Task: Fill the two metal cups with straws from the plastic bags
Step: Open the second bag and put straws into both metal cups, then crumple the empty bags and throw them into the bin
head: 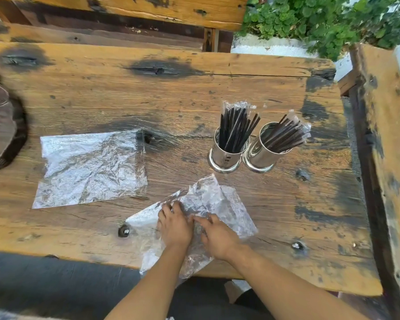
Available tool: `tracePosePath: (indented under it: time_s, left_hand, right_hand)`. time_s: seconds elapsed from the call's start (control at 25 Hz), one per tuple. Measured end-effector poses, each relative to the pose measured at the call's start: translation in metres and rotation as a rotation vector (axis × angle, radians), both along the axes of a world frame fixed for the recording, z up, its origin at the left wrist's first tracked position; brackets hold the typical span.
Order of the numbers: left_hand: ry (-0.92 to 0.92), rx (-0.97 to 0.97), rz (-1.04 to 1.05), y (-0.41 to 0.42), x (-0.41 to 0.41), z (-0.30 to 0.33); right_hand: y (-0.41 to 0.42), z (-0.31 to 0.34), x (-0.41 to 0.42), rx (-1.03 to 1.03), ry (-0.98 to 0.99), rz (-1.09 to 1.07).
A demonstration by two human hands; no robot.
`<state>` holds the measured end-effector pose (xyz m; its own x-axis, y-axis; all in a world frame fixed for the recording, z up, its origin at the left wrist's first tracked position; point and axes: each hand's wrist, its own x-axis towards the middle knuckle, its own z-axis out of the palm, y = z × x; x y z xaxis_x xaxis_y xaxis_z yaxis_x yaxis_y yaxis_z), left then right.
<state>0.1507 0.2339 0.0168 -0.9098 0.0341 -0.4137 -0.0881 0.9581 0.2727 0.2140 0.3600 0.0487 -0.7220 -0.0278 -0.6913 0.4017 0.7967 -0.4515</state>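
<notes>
Right now your two hands sit at the near edge of the wooden table [194,93], at about 6 o'clock. Your left hand [174,225] lies flat with fingers spread on a crumpled plastic bag [229,204], and your right hand [217,236] presses the same bag just beside it, fingers stretched toward the left hand. Part of that bag hangs over the near table edge. A second plastic bag [88,167] lies flat and apart at 9 o'clock, with bare wood between the two bags. At 2 o'clock stand two metal cups, touching or nearly so at their bases. The left cup [228,155] holds dark straws [234,130] standing nearly upright; the right cup [261,153] holds a bundle of straws [284,137] leaning toward 2 o'clock. Clear wrapping shows at the straw tips. Open table runs behind the cups to the far edge at 12 o'clock, where a wooden bench [125,10] stands. A dark round object [0,125] sits at the left edge.
</notes>
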Motion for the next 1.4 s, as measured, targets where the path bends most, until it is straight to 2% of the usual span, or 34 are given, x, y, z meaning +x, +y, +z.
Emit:
tracePosePath:
  time_s: [0.12,0.36,0.48,0.6,0.72,0.8,0.88,1.0,1.12,1.4]
  left_hand:
    - [0.01,0.101,0.037,-0.008,-0.001,0.0]
    - [-0.13,0.56,0.282,-0.052,-0.034,0.007]
    - [-0.176,0.629,0.385,-0.084,-0.062,0.011]
    - [-0.064,0.509,0.32,-0.113,-0.1,0.01]
    - [0.134,0.161,0.158,-0.15,-0.148,0.003]
    - [0.153,-0.003,0.155,-0.172,-0.181,0.0]
    - [0.098,-0.092,0.156,-0.193,-0.213,-0.004]
    - [-0.081,-0.159,0.141,-0.217,-0.258,-0.016]
    - [-0.181,-0.19,0.099,-0.221,-0.278,-0.028]
    - [-0.127,-0.156,0.092,-0.204,-0.243,-0.027]
  right_hand:
    - [-0.012,-0.007,-0.001,0.085,-0.02,-0.064]
    - [-0.026,-0.008,-0.014,0.25,-0.081,-0.163]
    - [-0.036,-0.007,-0.024,0.299,-0.04,-0.214]
    - [-0.049,-0.005,-0.036,0.301,0.035,-0.287]
    - [-0.059,-0.007,-0.04,0.285,0.071,-0.303]
    - [-0.064,-0.009,-0.041,0.291,0.055,-0.277]
    - [-0.068,-0.012,-0.041,0.328,0.047,-0.225]
    - [-0.074,-0.017,-0.044,0.384,0.004,-0.22]
    - [-0.075,-0.02,-0.046,0.395,0.02,-0.261]
    - [-0.069,-0.024,-0.045,0.289,0.026,-0.339]
